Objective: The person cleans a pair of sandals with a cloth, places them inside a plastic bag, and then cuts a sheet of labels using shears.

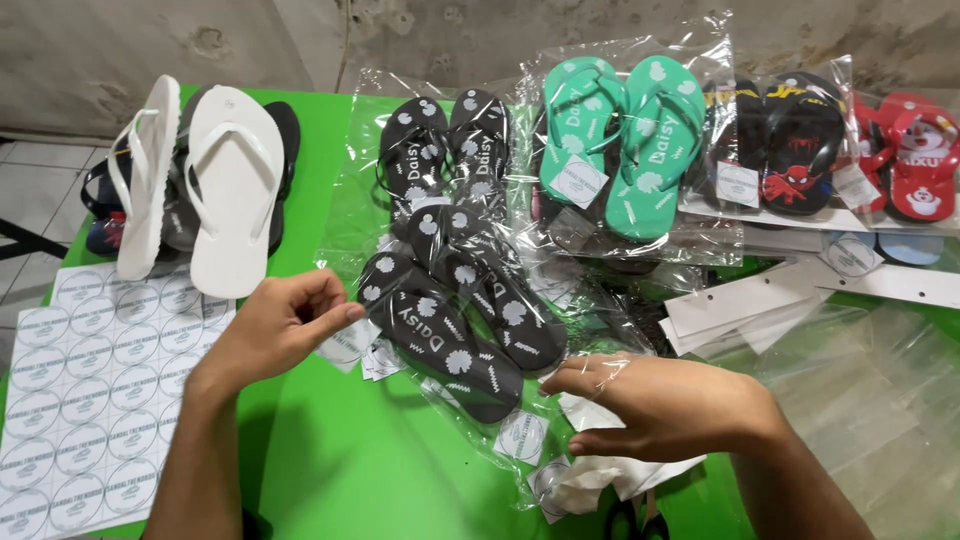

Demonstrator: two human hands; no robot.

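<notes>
- So, the clear plastic bag [445, 250] in the middle holds black flip-flops [455, 320] with a pale flower print, one pair poking out of the open end onto the green surface [360, 470]
- left hand [275, 325] is loosely curled, thumb and forefinger pressed together right at the toe of the nearest black flip-flop, touching its edge or something small there, can't tell which
- right hand [660, 405] lies flat with fingers together, palm down on the crinkly end of that bag, with white paper [600, 475] underneath
- next bag over has teal flip-flops [620, 140], then a bag with black cartoon-print ones [785, 140], then red ones [915, 155], all glossy film with round tags
- white flip-flops [205, 185] sit unbagged at the far left, smooth rubbery look, stacked over darker ones
- sheet of round stickers [90, 400] lies flat by the left forearm
- white card strips [750, 300] are piled beside loose clear bags [870, 390] on the right
</notes>
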